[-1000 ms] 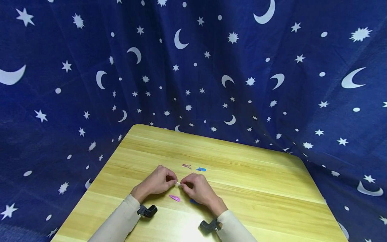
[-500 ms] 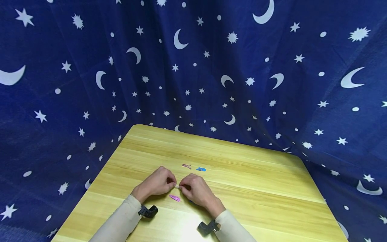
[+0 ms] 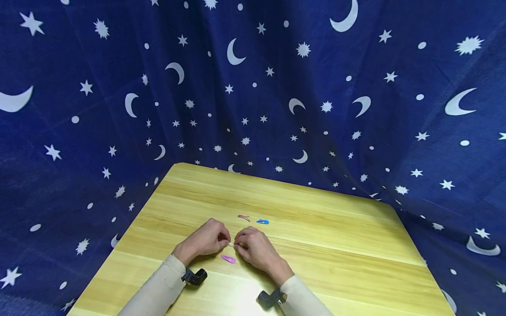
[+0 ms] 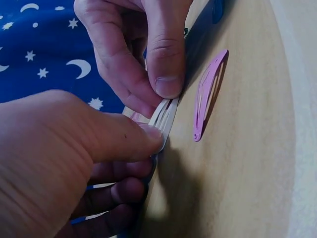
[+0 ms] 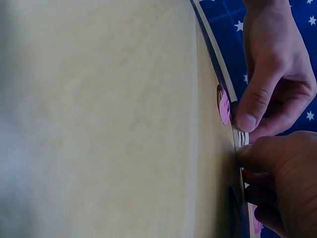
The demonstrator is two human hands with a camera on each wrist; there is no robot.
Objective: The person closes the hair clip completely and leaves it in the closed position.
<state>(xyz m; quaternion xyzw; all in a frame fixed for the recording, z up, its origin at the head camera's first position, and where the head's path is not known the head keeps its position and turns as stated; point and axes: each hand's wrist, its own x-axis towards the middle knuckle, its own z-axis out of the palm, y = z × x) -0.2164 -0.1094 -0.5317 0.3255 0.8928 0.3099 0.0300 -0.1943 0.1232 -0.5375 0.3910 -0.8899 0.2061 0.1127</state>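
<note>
A white snap hair clip (image 4: 168,118) spans the gap between my two hands, low over the wooden table. My left hand (image 3: 205,238) pinches one end of it between thumb and fingers. At the other end, the thumb and fingers of my right hand (image 3: 258,250) pinch it too. The fingertips hide both ends, while slits along its middle show in the left wrist view. Just in front of the hands lies a pink snap hair clip (image 3: 228,259). A dark blue clip (image 5: 238,210) on the table shows in part in the right wrist view.
Beyond the hands lie a reddish hair clip (image 3: 243,217), its arms spread apart, and a bright blue hair clip (image 3: 262,221). The wooden table (image 3: 336,254) ends at a blue curtain (image 3: 269,87) with moons and stars. Each wrist wears a black camera mount (image 3: 194,277).
Both hands have drawn slightly toward me with the white hair clip between them. The dark blue clip has become hidden behind the right hand in the head view.
</note>
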